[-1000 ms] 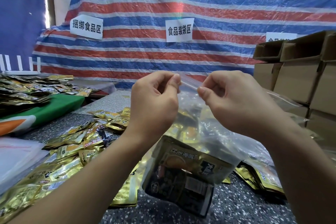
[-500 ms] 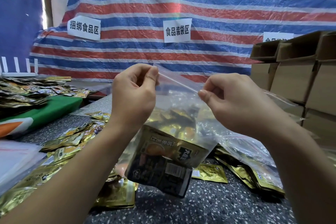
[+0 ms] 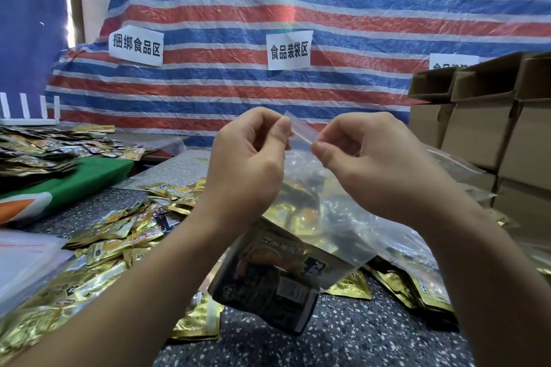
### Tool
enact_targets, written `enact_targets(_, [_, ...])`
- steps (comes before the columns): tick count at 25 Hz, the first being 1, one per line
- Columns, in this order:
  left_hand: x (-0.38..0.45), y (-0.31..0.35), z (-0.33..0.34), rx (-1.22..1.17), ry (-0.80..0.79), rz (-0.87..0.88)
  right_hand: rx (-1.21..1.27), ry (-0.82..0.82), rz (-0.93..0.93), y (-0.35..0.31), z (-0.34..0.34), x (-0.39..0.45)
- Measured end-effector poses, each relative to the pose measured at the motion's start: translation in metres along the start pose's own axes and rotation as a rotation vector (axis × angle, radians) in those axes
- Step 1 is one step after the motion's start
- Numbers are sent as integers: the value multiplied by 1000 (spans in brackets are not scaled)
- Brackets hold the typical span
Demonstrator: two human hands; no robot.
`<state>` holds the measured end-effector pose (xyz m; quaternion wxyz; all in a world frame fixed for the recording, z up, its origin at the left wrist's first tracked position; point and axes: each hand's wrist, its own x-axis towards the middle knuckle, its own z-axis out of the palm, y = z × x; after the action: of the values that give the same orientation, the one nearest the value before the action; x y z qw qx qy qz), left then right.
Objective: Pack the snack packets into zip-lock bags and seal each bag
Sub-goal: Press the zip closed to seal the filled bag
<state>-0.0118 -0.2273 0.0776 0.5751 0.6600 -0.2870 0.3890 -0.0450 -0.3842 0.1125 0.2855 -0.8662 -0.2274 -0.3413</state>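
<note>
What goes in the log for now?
left hand: pinching zip strip | right hand: pinching zip strip | zip-lock bag: lifted, filled with snack packets

Zip-lock bag (image 3: 325, 217) is held up over the middle of the surface (image 3: 343, 334), left hand (image 3: 247, 170) and right hand (image 3: 378, 167) pinching its top edge, packets (image 3: 277, 274) sitting in its bottom. Loose snack packets (image 3: 98, 241) are spread along the left side, with more (image 3: 417, 286) under the bag to the right. Cardboard boxes (image 3: 483, 128) are stacked at the right edge, the tarp (image 3: 298, 3) hangs behind everything.

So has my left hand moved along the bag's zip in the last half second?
Yes. The left hand has slid right along the zip-lock bag, toward the right hand, now nearly under the middle wall sign.
</note>
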Motion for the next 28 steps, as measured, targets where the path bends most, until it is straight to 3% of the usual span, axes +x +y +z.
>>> enact_targets(14, [13,-9,-23,59,295,-17,-85,-154,106,13,-20,0])
enact_targets(28, [23,-29,-31,32,361,-53,-83,-167,109,21,-28,0])
